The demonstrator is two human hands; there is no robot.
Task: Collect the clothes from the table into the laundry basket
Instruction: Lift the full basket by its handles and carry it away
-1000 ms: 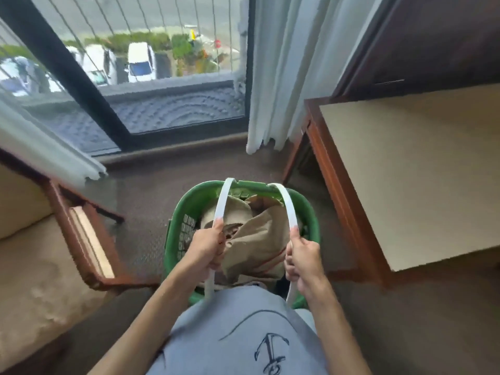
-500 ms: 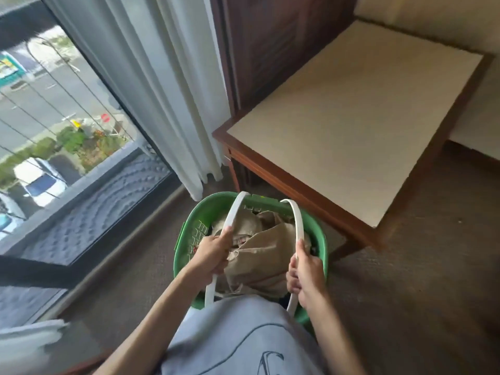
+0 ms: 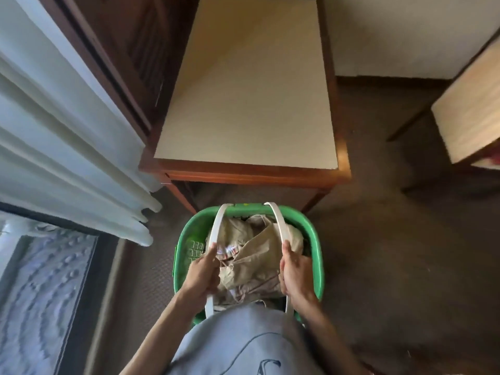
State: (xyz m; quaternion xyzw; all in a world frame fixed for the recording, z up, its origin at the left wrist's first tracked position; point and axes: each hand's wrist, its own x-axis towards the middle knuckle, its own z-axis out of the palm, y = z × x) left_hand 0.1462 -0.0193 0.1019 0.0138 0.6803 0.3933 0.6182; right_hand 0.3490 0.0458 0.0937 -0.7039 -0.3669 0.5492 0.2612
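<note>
The clothes [image 3: 254,255], mostly tan cloth with a striped piece showing, lie heaped inside the green laundry basket [image 3: 315,239], which hangs in front of the person just short of the table [image 3: 251,104]. Cloth like this is probably soft and light, so the load should shift rather than break; the stiff plastic basket is best carried by its two white handles [image 3: 278,220], as it is now. The left hand [image 3: 201,274] is wrapped round the left handle and the right hand [image 3: 295,272] grasps the right one. The basket's near rim and bottom are hidden behind the grey shirt [image 3: 243,342], and what lies under the top layer cannot be seen. The tabletop in view shows no clothing, though its far end is cut off. A white curtain [image 3: 67,158] hangs at left.
</note>
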